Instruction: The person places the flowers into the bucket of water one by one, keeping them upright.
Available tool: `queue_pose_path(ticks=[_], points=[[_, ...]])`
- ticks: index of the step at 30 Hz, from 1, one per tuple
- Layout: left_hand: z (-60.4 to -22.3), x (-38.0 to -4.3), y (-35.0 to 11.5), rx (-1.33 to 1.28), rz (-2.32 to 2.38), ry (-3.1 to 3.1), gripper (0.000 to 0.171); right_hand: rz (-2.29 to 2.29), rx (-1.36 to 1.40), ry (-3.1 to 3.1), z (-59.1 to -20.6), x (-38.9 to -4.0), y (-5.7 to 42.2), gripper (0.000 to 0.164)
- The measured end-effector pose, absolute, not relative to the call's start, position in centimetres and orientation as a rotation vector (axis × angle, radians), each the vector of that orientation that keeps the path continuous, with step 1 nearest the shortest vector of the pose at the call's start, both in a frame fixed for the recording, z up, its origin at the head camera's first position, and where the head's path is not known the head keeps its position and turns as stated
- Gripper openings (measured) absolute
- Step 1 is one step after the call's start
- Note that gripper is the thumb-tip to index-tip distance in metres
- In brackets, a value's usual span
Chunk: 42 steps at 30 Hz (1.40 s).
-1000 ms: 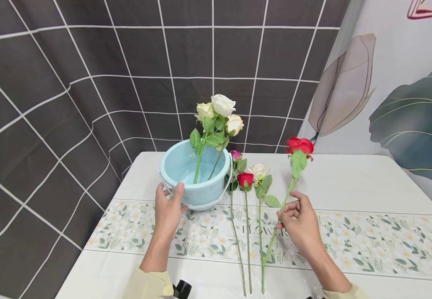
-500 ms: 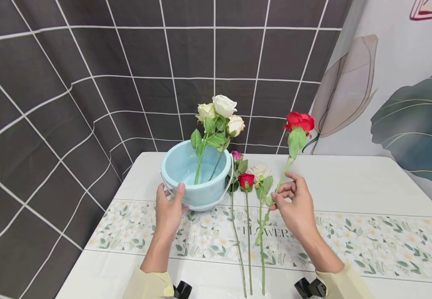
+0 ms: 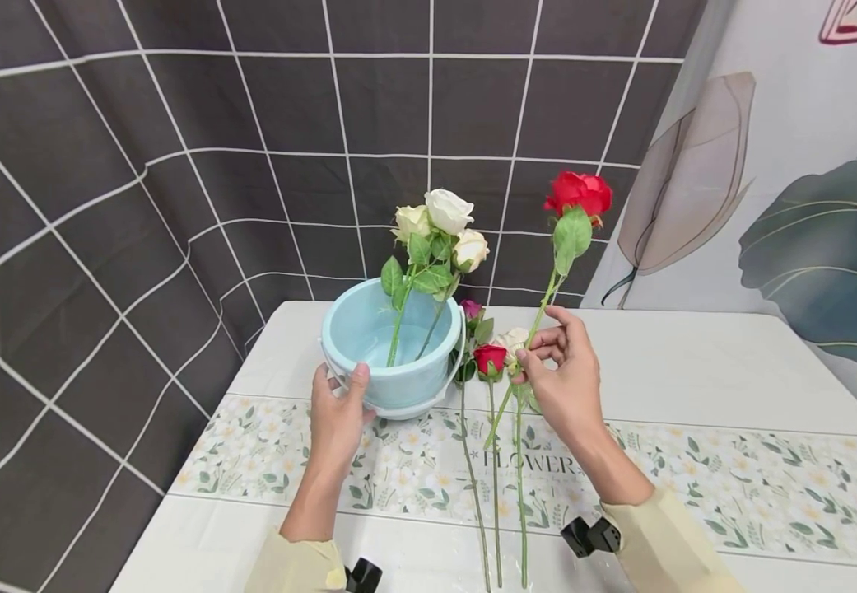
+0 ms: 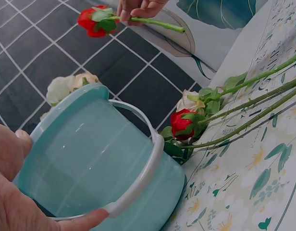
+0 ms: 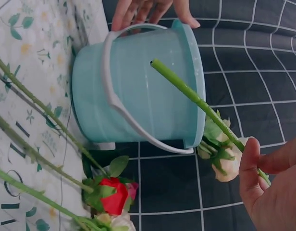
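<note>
A light blue bucket [image 3: 404,389] with a white handle stands on the table, held at its near left side by my left hand [image 3: 335,420]. The left thumb lies near the rim, and a finger touches the white handle [image 4: 147,168] in the left wrist view. My right hand [image 3: 565,375] pinches the green stem of a red rose [image 3: 578,193] between thumb and fingers. That rose is upright, leaning right, its cut stem end [image 5: 160,66] raised beside the bucket. Cream and white roses [image 3: 449,212] stand inside the bucket, leaning toward its right side.
Right of the bucket lie a smaller red rose [image 3: 490,360], a cream rose [image 3: 511,341] and a magenta flower [image 3: 471,309], stems toward me. A floral runner [image 3: 695,478] crosses the white table [image 3: 732,371]. A dark tiled-pattern backdrop [image 3: 265,107] rises behind.
My right hand has lifted the red rose and carried it up and left toward the bucket, its stem end rising too. The left hand stays on the bucket.
</note>
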<state>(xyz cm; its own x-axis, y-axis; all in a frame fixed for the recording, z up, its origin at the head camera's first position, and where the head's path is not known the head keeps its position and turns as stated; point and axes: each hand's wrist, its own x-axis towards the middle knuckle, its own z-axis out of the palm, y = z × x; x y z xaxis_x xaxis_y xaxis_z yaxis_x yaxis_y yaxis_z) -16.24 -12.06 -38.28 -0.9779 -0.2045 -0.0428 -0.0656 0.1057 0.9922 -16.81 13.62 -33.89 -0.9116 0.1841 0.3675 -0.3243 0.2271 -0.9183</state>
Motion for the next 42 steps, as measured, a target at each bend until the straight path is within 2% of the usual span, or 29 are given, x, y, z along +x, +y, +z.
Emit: queue_pose_path(ticks=[20, 42], points=[[-38.2, -16.2, -12.2, 0.250, -2.024, -2.235, 0.087, 1.755, 0.239, -1.990, -32.6, -18.6, 11.8, 0.063], [-38.3, -16.2, -11.9, 0.284, -2.038, -2.233, 0.087, 1.782, 0.386, -1.834, -28.9, -21.0, 8.3, 0.062]])
